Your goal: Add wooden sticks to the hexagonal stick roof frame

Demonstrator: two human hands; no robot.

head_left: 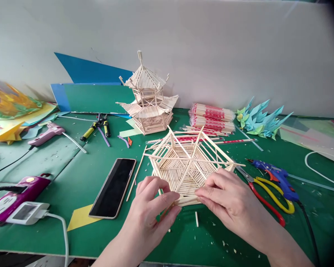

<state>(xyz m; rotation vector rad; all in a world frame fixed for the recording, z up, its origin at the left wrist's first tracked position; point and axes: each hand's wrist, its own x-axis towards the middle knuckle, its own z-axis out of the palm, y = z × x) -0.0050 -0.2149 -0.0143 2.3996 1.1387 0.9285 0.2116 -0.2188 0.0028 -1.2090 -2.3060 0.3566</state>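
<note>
A six-sided frame of pale wooden sticks (180, 172) rests on the green table, with a densely patterned stick floor and crossing sticks over its top. At its near edge lies a short wooden stick (187, 201). My left hand (153, 202) pinches the left end of that stick between thumb and fingers. From the other side my right hand (225, 196) has thumb and forefinger closed at the right end. The fingertips partly cover the near rim. A small cut piece of stick (196, 219) lies on the table just below.
Behind stands a stick pagoda (149, 100), beside packaged chopsticks (211, 118) and blue folded paper (263, 118). At right are pliers (272, 193) and a blue glue gun (275, 178); at left, a phone (113, 188), pink glue gun (47, 134), wire cutters (96, 127) and purple power strip (19, 196).
</note>
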